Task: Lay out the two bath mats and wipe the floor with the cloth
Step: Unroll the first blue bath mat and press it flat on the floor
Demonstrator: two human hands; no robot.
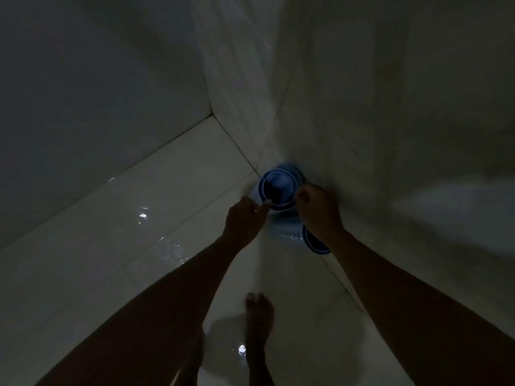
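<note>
Both forearms fill the lower half of the frame, converging toward centre, with a bare foot (pixel 259 319) planted on the glossy floor tiles (pixel 133 218) between them at lower centre. At centre, in the corner where the floor meets the tiled wall (pixel 362 107), lies a rolled bath mat (pixel 281 210), blue and translucent, seen almost end-on: its spiral open end faces up-frame and toward the camera, and its long axis runs from that end at centre down and to the right, along the foot of the wall, to a second blue rim (pixel 316 243) partly hidden under the right wrist. Whether that rim is the far end of the same roll or a second mat cannot be told in the dim light. The left hand (pixel 245 221) sits at the left edge of the open end, forefinger and thumb apparently pinching the mat's free edge; its grip reads as closed on the mat. The right hand (pixel 317 210) lies over the right side of the roll, fingers curled, apparently holding it, though contact is hard to confirm. Both hands are about equally near. By judgement, unrolling calls for drawing the free edge leftward, across the roll's axis, onto open floor. No cloth is visible.
</note>
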